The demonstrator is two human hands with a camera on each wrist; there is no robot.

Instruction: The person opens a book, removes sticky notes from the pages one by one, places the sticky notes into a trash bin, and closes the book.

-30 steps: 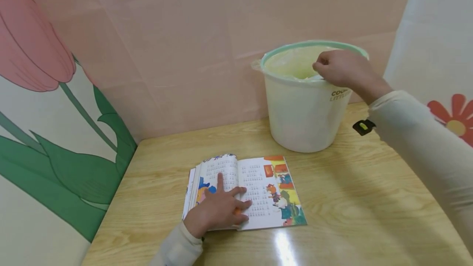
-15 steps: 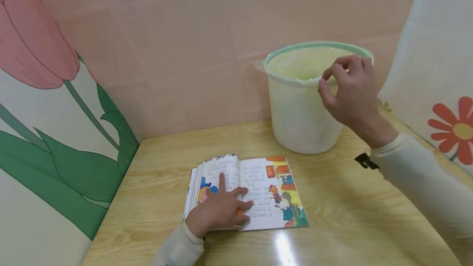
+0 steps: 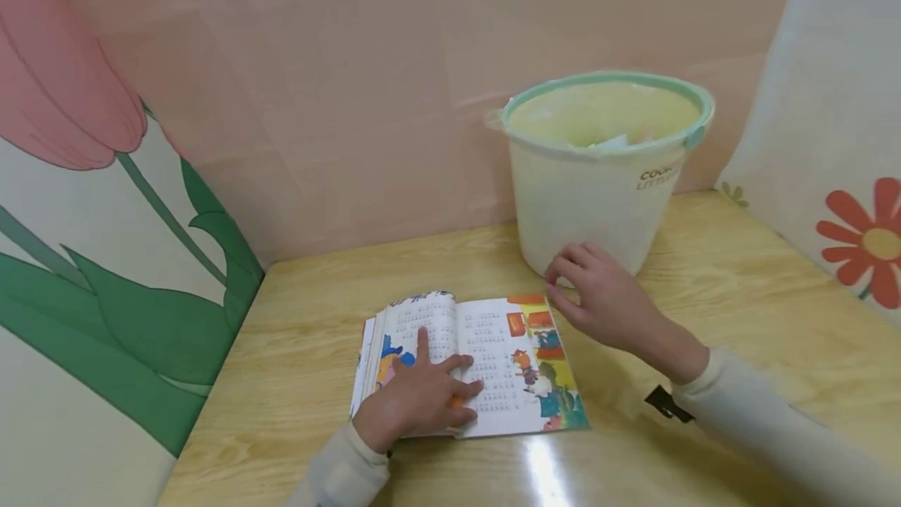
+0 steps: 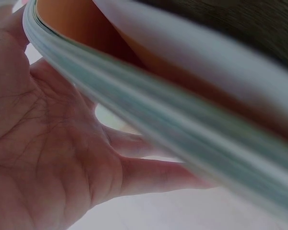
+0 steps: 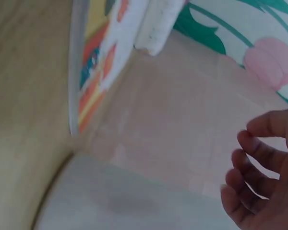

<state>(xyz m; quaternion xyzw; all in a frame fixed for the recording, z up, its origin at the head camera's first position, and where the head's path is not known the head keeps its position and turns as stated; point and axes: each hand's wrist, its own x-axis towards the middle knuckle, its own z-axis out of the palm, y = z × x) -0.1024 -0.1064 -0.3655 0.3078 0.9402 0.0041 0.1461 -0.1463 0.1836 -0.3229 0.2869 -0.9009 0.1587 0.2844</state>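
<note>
An illustrated book (image 3: 496,366) lies spread on the wooden table, with printed text and cartoon animals on its pages. My left hand (image 3: 422,393) rests across the gutter with fingers spread, pressing both pages down. The left wrist view shows that palm (image 4: 53,143) beside the thick page edges (image 4: 149,115). My right hand (image 3: 608,307) hovers just off the book's upper right corner, fingers loosely bent and nothing visible in them. In the right wrist view, the right hand's (image 5: 266,172) thumb and index tips come close together, apart from the book (image 5: 93,62).
A pale bin (image 3: 584,206) with a mint rim and clear liner stands behind the book to the right. White and pinkish scraps (image 3: 612,142) show inside it. A pink-covered wall (image 3: 338,116) closes the back; a floral sheet (image 3: 838,178) hangs at right.
My right hand has come from the bin's rim down and left to the book's upper right corner; its pinched fingers have loosened. The left hand stays on the book.
</note>
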